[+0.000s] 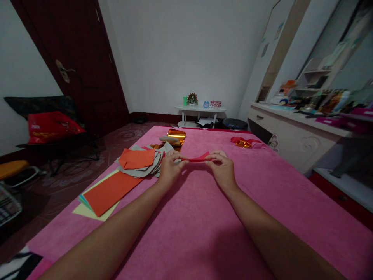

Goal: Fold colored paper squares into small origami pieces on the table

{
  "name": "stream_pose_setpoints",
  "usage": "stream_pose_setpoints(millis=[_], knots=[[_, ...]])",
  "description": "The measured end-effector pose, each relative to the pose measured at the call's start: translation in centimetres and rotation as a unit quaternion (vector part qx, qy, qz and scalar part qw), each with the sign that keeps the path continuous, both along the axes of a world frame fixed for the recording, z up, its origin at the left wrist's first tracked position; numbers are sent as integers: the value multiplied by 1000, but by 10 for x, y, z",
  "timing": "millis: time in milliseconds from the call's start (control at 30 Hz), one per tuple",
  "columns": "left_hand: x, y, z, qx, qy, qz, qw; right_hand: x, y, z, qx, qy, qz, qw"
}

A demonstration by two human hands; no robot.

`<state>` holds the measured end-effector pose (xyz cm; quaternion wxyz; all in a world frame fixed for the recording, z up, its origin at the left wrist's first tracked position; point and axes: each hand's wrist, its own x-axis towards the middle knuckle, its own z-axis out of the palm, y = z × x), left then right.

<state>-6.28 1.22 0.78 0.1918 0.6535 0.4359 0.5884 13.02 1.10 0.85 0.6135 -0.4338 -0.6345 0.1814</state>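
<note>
Between my two hands is a narrow strip of folded red paper, held level just above the pink cloth. My left hand pinches its left end between thumb and fingers. At the other end, my right hand pinches it the same way. A small red flap rises behind the strip near the right fingers. Close to my left hand lies a stack of grey paper pieces with an orange piece on top. Whether the strip's far side touches the cloth, I cannot tell.
Orange, yellow and blue-green sheets lie at the left edge. A shiny gold roll sits behind the grey stack. Red and gold folded pieces rest at the far right. Beyond are a low white table and a cluttered dresser.
</note>
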Motion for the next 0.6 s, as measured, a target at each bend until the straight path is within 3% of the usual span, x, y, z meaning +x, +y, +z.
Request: stream_pose_setpoints(millis=[100,267,600], knots=[[1,0,1,6,-11,-9,1000,1,-1,3,25,-26,-19,999],[11,-7,2,-91,-13,-71,993,-6,-4,4,-21,-56,40,997],[15,-13,4,-80,25,-93,992,-10,-12,9,-7,-190,66,980]])
